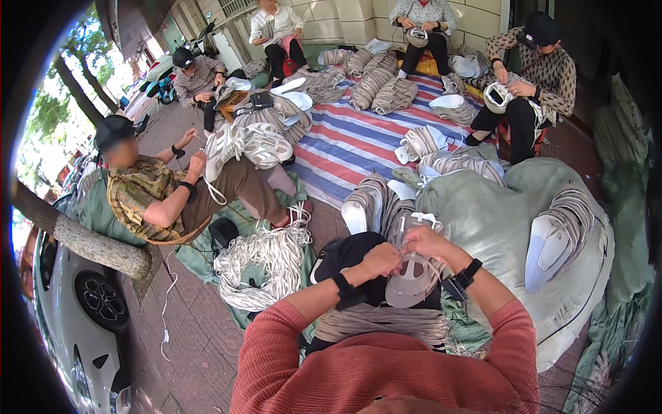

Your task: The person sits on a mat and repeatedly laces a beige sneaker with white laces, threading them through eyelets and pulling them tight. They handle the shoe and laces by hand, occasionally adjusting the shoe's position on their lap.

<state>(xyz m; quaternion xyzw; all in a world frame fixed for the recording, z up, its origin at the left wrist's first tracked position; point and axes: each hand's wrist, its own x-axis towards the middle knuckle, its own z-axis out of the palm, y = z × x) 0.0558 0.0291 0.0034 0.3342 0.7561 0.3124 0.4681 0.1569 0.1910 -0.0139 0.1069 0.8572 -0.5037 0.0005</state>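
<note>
On my lap lies a beige-grey shoe upper with pale strips across it, its rounded toe toward me. My left hand is closed at its left edge, fingers pinched together. Over the lacing area my right hand is closed too, thumb and fingers pinching. A thin pale shoelace runs between the fingers of both hands, partly hidden by them. Behind the upper is a dark cloth over my knee. A bundle of stacked beige uppers lies across my lap, close to my body.
A heap of white shoelaces lies to my left. Stacked uppers rest on a large pale-green sack at right. More bundles cover a striped sheet ahead. Several co-workers sit around it, one nearby at left. A car stands far left.
</note>
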